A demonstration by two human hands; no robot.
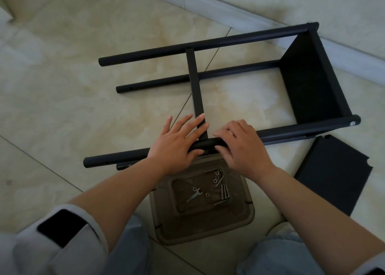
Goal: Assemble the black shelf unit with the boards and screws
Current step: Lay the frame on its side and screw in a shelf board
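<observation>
The black shelf frame lies on its side on the tiled floor, with one board (310, 81) fixed at its right end. A second board (194, 83) stands edge-on across the middle, between the far tube (208, 43) and the near tube (116, 157). My left hand (177, 143) rests with straight fingers on that board's lower end, its thumb under the near tube. My right hand (241, 147) curls its fingers and thumb round the near tube just right of the joint. What lies under its fingertips is hidden.
A brown tray (239, 216) sits between my knees and holds several screws (224, 190), nuts (216, 176) and a small wrench (194, 194). A loose black board (335, 174) lies on the floor to the right. The wall's skirting (239, 18) runs behind the frame.
</observation>
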